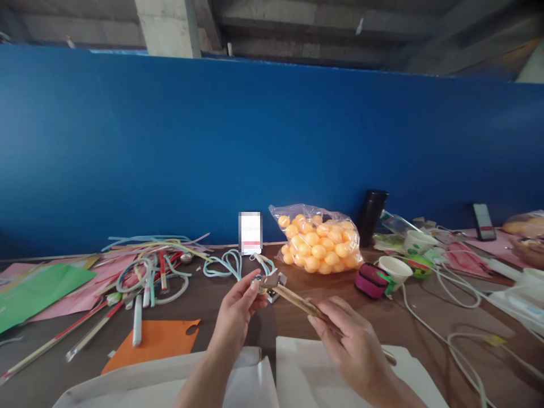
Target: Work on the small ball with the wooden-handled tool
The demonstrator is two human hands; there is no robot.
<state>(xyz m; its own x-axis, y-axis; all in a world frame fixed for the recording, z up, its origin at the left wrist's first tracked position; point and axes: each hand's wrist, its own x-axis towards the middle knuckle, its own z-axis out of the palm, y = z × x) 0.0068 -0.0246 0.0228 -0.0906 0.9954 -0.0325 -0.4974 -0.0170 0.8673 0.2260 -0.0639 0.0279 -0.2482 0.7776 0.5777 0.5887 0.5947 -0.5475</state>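
Observation:
My left hand (238,311) pinches a small shiny round metal piece (256,280) between thumb and fingertips. My right hand (352,340) is closed around the wooden handle of a stick-like tool (300,300), whose blocky grey-brown head touches or nearly touches the metal piece; its exact kind is unclear. The far end of the handle comes out below my right palm. Just behind the tool's head lies a small light-coloured box (274,294), partly hidden. White paper sheets (306,362) lie under my forearms.
A clear bag of orange balls (318,243) stands by the blue partition (272,141), with a black bottle (373,218) beside it. Paper cups (395,269), a magenta pouch (370,281) and white cables (429,334) are right. Tubes, sticks and coloured paper (46,289) cover the left.

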